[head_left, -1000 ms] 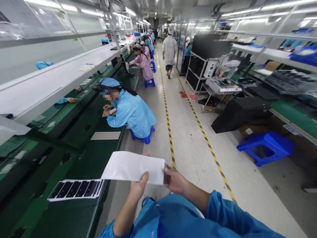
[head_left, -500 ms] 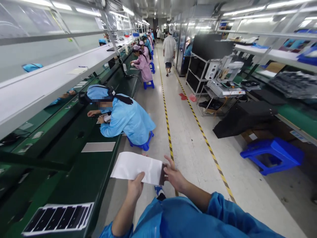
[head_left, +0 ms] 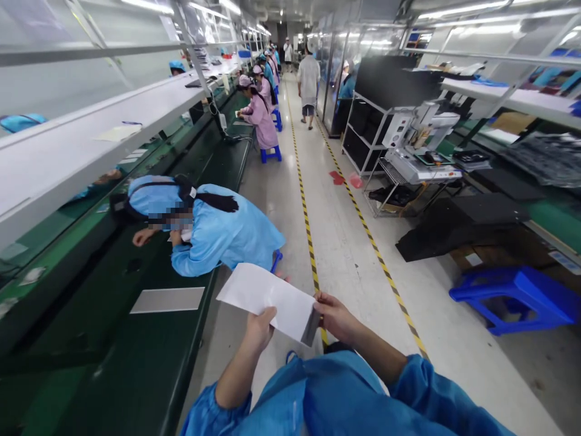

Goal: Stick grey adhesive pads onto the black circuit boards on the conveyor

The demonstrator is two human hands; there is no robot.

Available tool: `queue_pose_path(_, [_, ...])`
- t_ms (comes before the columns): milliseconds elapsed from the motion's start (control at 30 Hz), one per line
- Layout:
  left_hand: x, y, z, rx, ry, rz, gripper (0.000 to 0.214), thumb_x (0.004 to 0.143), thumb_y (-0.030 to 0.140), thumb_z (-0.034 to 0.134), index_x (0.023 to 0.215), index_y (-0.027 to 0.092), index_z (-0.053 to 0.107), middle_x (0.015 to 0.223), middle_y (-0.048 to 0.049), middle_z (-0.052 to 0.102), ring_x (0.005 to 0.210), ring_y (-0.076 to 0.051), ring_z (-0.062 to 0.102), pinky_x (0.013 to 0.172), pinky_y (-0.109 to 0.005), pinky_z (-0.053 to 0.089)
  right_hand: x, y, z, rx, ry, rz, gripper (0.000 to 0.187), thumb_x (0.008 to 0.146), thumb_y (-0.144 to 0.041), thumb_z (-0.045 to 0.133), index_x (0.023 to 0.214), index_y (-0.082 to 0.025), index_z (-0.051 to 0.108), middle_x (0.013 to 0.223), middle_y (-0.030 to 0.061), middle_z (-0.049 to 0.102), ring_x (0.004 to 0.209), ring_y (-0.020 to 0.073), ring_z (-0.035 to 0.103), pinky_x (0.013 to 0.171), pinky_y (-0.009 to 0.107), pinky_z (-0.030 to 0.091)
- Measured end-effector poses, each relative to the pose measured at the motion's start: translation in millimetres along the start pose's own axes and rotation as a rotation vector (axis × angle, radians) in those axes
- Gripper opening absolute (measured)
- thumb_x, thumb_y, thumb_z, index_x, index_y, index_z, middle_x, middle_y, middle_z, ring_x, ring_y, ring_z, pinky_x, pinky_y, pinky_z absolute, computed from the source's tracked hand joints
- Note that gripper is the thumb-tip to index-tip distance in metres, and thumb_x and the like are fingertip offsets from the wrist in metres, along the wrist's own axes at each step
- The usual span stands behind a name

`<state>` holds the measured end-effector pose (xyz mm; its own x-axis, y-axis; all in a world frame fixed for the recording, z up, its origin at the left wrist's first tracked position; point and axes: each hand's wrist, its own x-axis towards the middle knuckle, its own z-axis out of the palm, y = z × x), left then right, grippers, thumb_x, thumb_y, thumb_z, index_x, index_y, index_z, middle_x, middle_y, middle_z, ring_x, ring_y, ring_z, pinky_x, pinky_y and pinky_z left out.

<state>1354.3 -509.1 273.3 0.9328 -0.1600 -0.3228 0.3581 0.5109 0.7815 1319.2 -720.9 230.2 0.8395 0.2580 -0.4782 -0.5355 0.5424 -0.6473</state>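
Observation:
A white sheet (head_left: 267, 297) with a dark strip along its right end is held in front of me, over the aisle floor. My left hand (head_left: 261, 327) grips its near edge, thumb on top and fingers hidden beneath. At the dark end, my right hand (head_left: 334, 316) pinches the sheet between thumb and fingers. The sheet tilts down toward the right. Whether it is one sheet or several stacked ones, I cannot tell.
Left of me runs a green workbench (head_left: 149, 345) with a pale flat panel (head_left: 167, 300). A co-worker in blue (head_left: 227, 227) leans over it. Right are a blue stool (head_left: 517, 297), a benchtop machine (head_left: 426, 148) and black sheeting (head_left: 454, 221). Farther ahead, a person in white (head_left: 308, 79) stands in the aisle.
My right hand's spread fingers have closed on the sheet's dark end. The sheet has shifted right and tilted more. The bench and seated co-worker are nearer, and the black-celled sheet has left the view.

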Motion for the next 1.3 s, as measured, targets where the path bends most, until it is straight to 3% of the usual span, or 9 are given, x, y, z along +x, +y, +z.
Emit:
queue_pose_path(200, [62,-1,29.2,-0.045,0.062,0.090,0.080,0.053,0.028,0.095,0.130,0.028,0.074,0.134,-0.0103,0.078,0.129,-0.045,0.070,0.111,-0.058,0.060,46,-49,-27,-0.081,-0.080,-0.081,0.059,0.071,-0.056,0.096,0.101,-0.023,0.058,0.082,-0.0042,0.061,0.059,0.0101,0.055,0.045,0.020,0.039])
queue_pose_path(300, [95,-3,54.0,-0.024,0.111,0.073,0.080,0.054,0.024,0.090,0.133,0.024,0.074,0.131,-0.0131,0.079,0.132,-0.047,0.068,0.112,-0.059,0.059,76,-85,-44,-0.196,-0.136,-0.147,0.058,0.076,-0.058,0.092,0.114,-0.025,0.061,0.088,-0.0034,0.061,0.064,0.0107,0.057,0.046,0.020,0.044])
queue_pose_path(433, [139,-7,99.1,-0.008,0.217,0.145,0.079,0.055,0.022,0.087,0.133,0.027,0.074,0.134,-0.0111,0.078,0.140,-0.046,0.063,0.116,-0.058,0.057,112,-142,-72,-0.352,-0.176,-0.185,0.055,0.074,-0.062,0.092,0.093,-0.018,0.065,0.077,-0.0016,0.059,0.064,0.0109,0.055,0.053,0.024,0.050])
queue_pose_path(667, [198,-18,158.8,-0.029,0.377,0.233,0.080,0.054,0.022,0.090,0.132,0.033,0.072,0.138,-0.0059,0.077,0.142,-0.046,0.062,0.116,-0.057,0.058,158,-243,-127,-0.336,-0.445,0.226,0.051,0.065,-0.050,0.097,0.074,-0.017,0.060,0.078,-0.0001,0.060,0.071,0.0128,0.060,0.062,0.029,0.057])
queue_pose_path(867, [250,-16,176.6,-0.018,0.459,0.180,0.085,0.055,0.026,0.090,0.137,0.030,0.071,0.132,-0.0114,0.079,0.136,-0.047,0.065,0.112,-0.059,0.060,208,-251,-131,-0.274,-0.119,0.148,0.046,0.068,-0.046,0.091,0.073,-0.020,0.053,0.073,-0.0021,0.056,0.068,0.0129,0.055,0.056,0.027,0.048])
queue_pose_path(1000, [307,-11,177.8,-0.005,0.493,0.130,0.081,0.051,0.023,0.084,0.131,0.029,0.074,0.128,-0.0119,0.080,0.134,-0.047,0.067,0.108,-0.058,0.062,246,-266,-129,-0.127,-0.123,0.114,0.056,0.068,-0.047,0.092,0.109,-0.025,0.061,0.091,-0.0028,0.060,0.075,0.0141,0.057,0.056,0.025,0.046])
queue_pose_path(1067, [342,-6,176.7,-0.015,0.461,0.105,0.078,0.049,0.021,0.081,0.127,0.029,0.075,0.122,-0.0117,0.081,0.130,-0.046,0.069,0.105,-0.056,0.063,269,-284,-130,-0.153,-0.146,0.118,0.066,0.068,-0.053,0.093,0.118,-0.026,0.059,0.095,-0.0023,0.060,0.076,0.0144,0.057,0.056,0.025,0.046])
queue_pose_path(1200, [416,13,178.7,-0.093,0.370,0.046,0.072,0.047,0.021,0.077,0.119,0.027,0.078,0.101,-0.0100,0.085,0.120,-0.046,0.074,0.101,-0.056,0.064,322,-334,-128,-0.218,-0.145,0.064,0.063,0.068,-0.059,0.096,0.099,-0.023,0.054,0.091,-0.0030,0.057,0.072,0.0110,0.051,0.057,0.022,0.041])
queue_pose_path(1300, [470,39,183.8,-0.102,0.346,0.038,0.067,0.047,0.021,0.075,0.113,0.026,0.079,0.091,-0.0072,0.085,0.114,-0.045,0.077,0.099,-0.056,0.064,363,-373,-118,-0.236,-0.106,-0.004,0.063,0.070,-0.055,0.097,0.108,-0.025,0.055,0.097,-0.0028,0.059,0.076,0.0128,0.055,0.059,0.023,0.042])
